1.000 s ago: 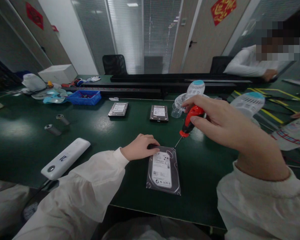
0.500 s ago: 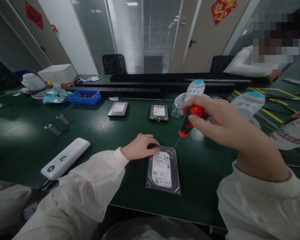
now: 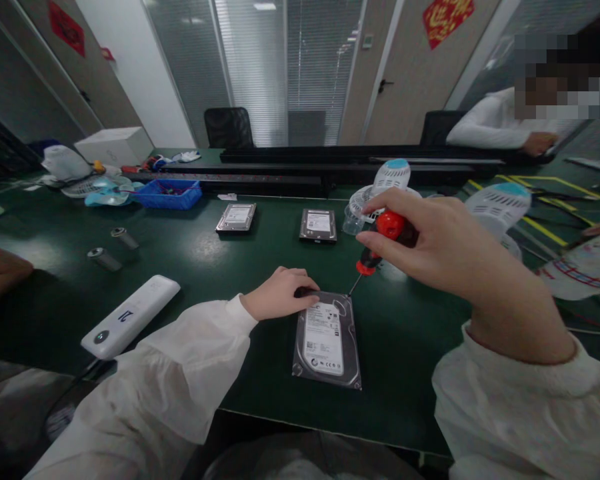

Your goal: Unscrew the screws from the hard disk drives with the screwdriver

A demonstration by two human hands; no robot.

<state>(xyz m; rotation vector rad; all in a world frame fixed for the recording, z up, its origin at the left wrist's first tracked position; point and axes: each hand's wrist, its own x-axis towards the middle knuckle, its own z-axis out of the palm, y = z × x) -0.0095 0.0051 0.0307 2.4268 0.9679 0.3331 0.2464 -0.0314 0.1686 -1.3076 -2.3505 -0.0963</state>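
A hard drive (image 3: 350, 340) with a white label lies flat on the green table in front of me. My left hand (image 3: 283, 293) grips its far left corner, thumb on the top face and fingers over the far edge. In my right hand (image 3: 430, 240) is a red and black screwdriver (image 3: 366, 265), held at a slant with thumb and fingers around the handle's red end. Its thin shaft points down to the far right corner of the drive, where the tip meets a screw spot too small to make out. My palm hides part of the handle.
Beyond lie two more hard drives (image 3: 236, 219) (image 3: 318, 225). A white power bank (image 3: 130, 317), two metal cylinders (image 3: 105, 259) and a blue basket (image 3: 173, 194) are on the left. White fans (image 3: 393, 175) stand right. A person (image 3: 495, 123) sits far right; another's arm (image 3: 3, 270) enters left.
My right fingers have loosened and shifted around the screwdriver's handle, the thumb moving left. The screwdriver tip and the drive stay in place. Another person's arm has come in at the left edge.
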